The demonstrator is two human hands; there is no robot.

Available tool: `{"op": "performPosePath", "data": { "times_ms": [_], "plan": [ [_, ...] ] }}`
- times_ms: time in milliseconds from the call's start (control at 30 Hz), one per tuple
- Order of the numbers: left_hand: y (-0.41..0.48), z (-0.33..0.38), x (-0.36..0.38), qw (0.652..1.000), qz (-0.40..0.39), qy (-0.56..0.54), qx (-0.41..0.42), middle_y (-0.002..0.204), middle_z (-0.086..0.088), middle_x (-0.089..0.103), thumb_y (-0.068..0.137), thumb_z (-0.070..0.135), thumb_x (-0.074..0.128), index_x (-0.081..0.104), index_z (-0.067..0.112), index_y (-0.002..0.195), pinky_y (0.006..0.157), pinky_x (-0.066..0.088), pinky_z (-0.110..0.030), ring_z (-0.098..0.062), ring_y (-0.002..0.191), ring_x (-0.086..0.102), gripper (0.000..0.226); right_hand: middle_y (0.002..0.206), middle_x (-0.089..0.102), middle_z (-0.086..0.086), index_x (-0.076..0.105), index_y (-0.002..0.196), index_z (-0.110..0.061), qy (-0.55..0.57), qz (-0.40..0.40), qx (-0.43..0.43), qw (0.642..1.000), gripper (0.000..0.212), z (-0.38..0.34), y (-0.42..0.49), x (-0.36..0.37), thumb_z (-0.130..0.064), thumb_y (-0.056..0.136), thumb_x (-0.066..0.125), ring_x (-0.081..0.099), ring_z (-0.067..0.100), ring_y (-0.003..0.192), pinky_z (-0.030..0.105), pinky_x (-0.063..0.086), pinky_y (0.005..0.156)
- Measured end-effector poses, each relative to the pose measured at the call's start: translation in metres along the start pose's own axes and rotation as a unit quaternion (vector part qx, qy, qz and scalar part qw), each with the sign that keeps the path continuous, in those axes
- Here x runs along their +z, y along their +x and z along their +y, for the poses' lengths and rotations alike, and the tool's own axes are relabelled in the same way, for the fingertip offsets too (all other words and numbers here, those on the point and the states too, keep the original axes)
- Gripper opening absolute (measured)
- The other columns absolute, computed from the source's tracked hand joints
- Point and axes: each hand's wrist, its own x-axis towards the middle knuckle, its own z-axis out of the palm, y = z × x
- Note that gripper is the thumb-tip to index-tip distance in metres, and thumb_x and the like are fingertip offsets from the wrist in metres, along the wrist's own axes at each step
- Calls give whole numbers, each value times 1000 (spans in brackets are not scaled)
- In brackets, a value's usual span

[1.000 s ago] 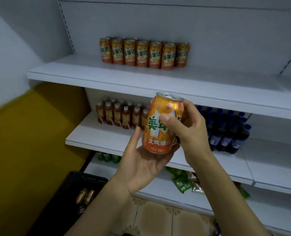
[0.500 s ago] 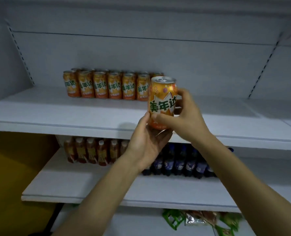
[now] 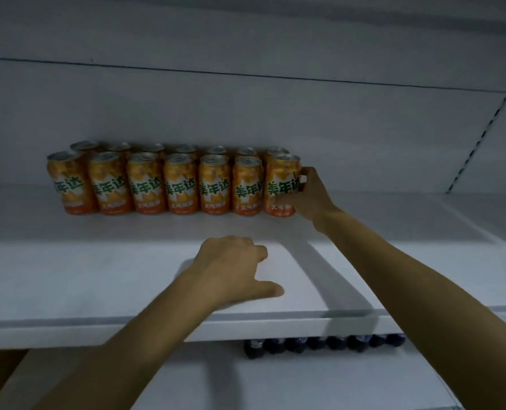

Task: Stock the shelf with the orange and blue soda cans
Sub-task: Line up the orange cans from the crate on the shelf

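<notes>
Watching the head feed, I see the right hand (image 3: 310, 196) wrapped round the orange can (image 3: 282, 187), fingers curled over its right side. The can stands upright on the white shelf (image 3: 68, 276), at the right end of the front row of cans (image 3: 145, 184) and touching its neighbour. A back row (image 3: 183, 148) stands close behind, hemming it in. The left hand (image 3: 234, 267) holds nothing over the shelf's front part, fingers loosely curled and thumb out; I cannot tell whether it touches the board. Dark bottles (image 3: 325, 344) peek out below the shelf edge, and a slotted upright (image 3: 482, 137) runs up the back panel on the right.
</notes>
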Motion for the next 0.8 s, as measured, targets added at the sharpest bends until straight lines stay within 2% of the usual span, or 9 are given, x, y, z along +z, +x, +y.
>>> {"op": "performPosePath", "data": {
  "times_ms": [67, 200, 300, 433, 533, 733, 800],
  "plan": [
    [5, -3, 0, 1000, -7, 4, 9, 99, 3, 55, 77, 78, 44, 58, 28, 112, 59, 27, -30, -19, 91, 51, 63, 91, 50, -10, 34, 131, -12, 2, 7, 0, 1000, 76, 8, 11, 5, -3, 71, 80, 54, 13, 91, 18, 45, 65],
    [11, -4, -2, 999, -16, 28, 20, 95, 3, 53, 77, 78, 42, 59, 25, 107, 56, 24, -29, -18, 84, 47, 64, 98, 52, -8, 33, 134, -10, 0, 11, -8, 1000, 78, 24, 23, 8, 0, 71, 79, 54, 8, 90, 33, 50, 85],
    [14, -4, -2, 999, -25, 36, 28, 99, 2, 53, 79, 77, 41, 57, 25, 112, 61, 26, -30, -17, 82, 42, 63, 113, 54, 0, 31, 137, -12, -16, 12, -24, 1000, 81, 36, 23, 8, -4, 73, 79, 55, 13, 100, 32, 51, 86],
    [17, -4, -2, 998, -29, 38, 34, 103, 1, 53, 81, 76, 40, 56, 25, 116, 62, 27, -31, -18, 83, 41, 64, 117, 56, 2, 31, 139, -14, -97, 34, -41, 994, 85, 43, 17, 10, -21, 72, 83, 55, 14, 103, 29, 47, 87],
    [19, -3, -2, 998, -31, 42, 37, 104, 1, 53, 81, 76, 40, 54, 25, 116, 63, 27, -31, -18, 86, 44, 64, 121, 59, 4, 34, 137, -13, -123, 52, -39, 990, 82, 44, 15, 13, -25, 72, 82, 57, 16, 104, 26, 43, 82],
    [16, -4, 3, 999, -23, 5, 34, 111, 0, 52, 81, 74, 43, 53, 25, 122, 69, 34, -30, -21, 101, 48, 66, 127, 58, 10, 35, 135, -10, -137, 54, -9, 989, 79, 36, 23, 20, -24, 72, 82, 57, 28, 114, 40, 48, 96],
    [14, -5, 4, 999, -21, -15, 28, 111, 0, 52, 80, 74, 44, 54, 25, 123, 72, 37, -30, -21, 102, 47, 66, 129, 57, 10, 35, 137, -11, -140, 53, -2, 989, 81, 34, 21, 20, -26, 73, 81, 56, 28, 116, 39, 47, 97]
  ]
}}
